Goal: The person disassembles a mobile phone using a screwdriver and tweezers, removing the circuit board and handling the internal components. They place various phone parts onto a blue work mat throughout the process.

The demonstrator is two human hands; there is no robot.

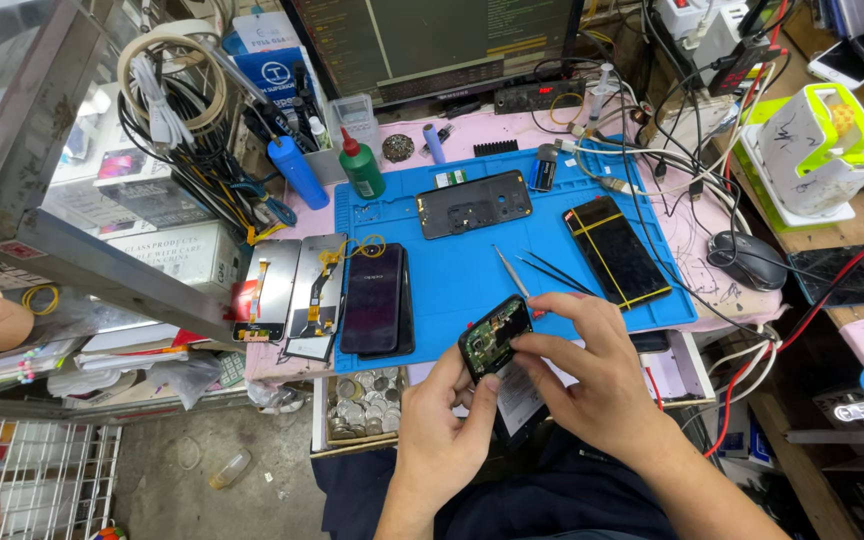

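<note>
An opened phone (494, 335) with its green circuit board showing is held tilted over the front edge of the blue work mat (472, 275). My left hand (444, 425) grips its lower end from below. My right hand (592, 375) pinches its right side with thumb and fingers. Tweezers and a thin metal tool (537, 272) lie on the mat just beyond the phone.
On the mat lie a black phone frame (474, 204), a dark screen with yellow edges (616, 251) and a black phone (375, 300). Two display panels (292, 292) sit left of it. Bottles (361, 166), tangled cables, a mouse (747, 260) and a monitor crowd the back.
</note>
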